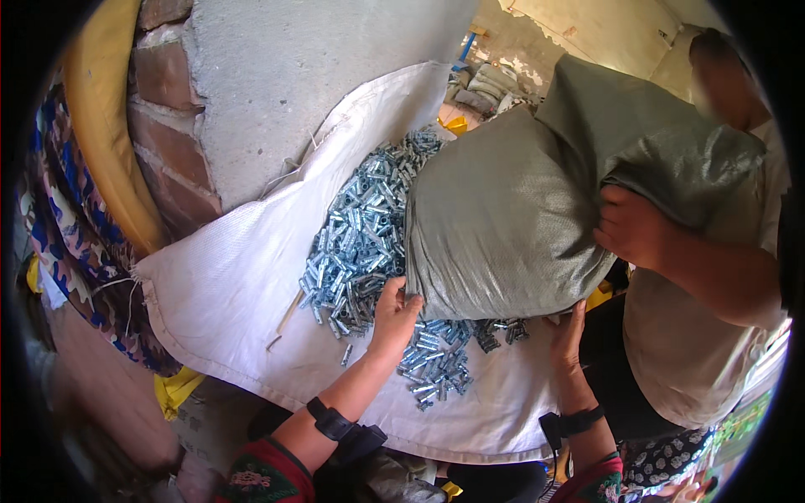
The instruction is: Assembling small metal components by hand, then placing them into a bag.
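A big grey-green woven sack lies tilted over a heap of small silvery metal sleeves, which rest on a white woven sheet. My left hand is closed on the sack's lower left edge, right beside the heap. At the sack's lower right, my right hand grips its underside; some of those fingers are hidden by the fabric. Another person's hand clutches the upper right of the sack in a fist. More sleeves spill out below the sack between my forearms.
A grey wall with exposed bricks rises at the left behind the sheet. Camouflage-patterned cloth and a yellow padded roll are at far left. The other person stands close on the right. Filled bags lie at the back.
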The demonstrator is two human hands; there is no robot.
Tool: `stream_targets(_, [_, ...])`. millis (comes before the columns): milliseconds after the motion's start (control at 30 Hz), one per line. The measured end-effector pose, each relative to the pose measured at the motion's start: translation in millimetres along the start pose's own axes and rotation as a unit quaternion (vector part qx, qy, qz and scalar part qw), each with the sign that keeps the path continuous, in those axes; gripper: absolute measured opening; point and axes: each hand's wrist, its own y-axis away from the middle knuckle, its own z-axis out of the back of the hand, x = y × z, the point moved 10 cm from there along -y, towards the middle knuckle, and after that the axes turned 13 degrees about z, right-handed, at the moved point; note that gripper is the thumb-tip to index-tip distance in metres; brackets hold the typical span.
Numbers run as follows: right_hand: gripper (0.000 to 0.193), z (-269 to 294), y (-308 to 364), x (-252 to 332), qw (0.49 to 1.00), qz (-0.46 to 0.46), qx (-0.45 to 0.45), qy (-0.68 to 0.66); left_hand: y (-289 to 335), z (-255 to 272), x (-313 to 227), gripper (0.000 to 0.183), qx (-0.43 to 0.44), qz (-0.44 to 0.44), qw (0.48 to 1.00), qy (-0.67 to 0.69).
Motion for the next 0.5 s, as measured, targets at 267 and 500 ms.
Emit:
stream_targets(267, [0.086, -13, 4, 16, 1.0, 0.008, -0.006, 0.017, 1, -2, -2, 0.03, -0.003, 0.019, 1.0, 0.002])
stream_targets(500, [0.085, -33, -10, 41, 0.998, 0.047, -0.009, 0.043, 3, -4, -3, 0.03, 0.017, 0.022, 0.997, 0.07])
